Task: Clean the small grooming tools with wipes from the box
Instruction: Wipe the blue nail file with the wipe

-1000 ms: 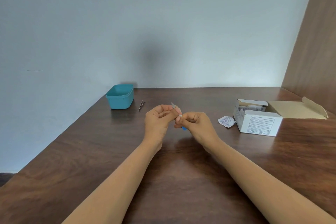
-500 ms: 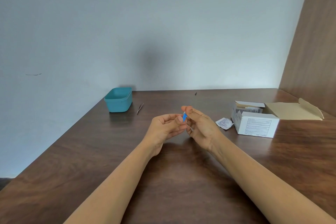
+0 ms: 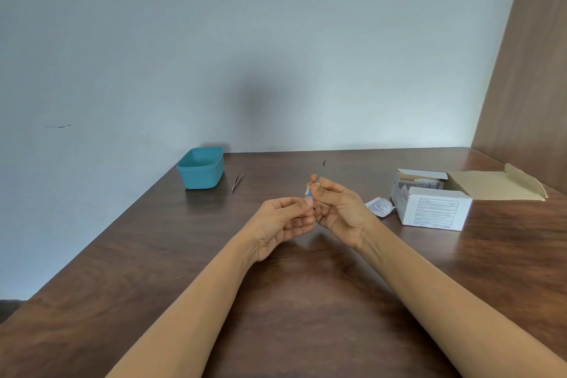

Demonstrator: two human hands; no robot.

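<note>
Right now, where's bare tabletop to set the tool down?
Bare wood between the tweezers and the left hand, and the near table between the forearms. Crowded between right hand, wrapper and box.

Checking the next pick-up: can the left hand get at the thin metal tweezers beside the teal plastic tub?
Probably yes. Bare brown wooden table lies between the left hand and the thin metal tweezers, but it pinches a small blue-handled tool with the right hand, so should let go first.

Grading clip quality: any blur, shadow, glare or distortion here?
Head view: soft light, no glare; faint shadow on the wall; wide-angle lens tilts the wooden side panel; the small blue tool pinched by left hand and right hand is smeared.
</note>
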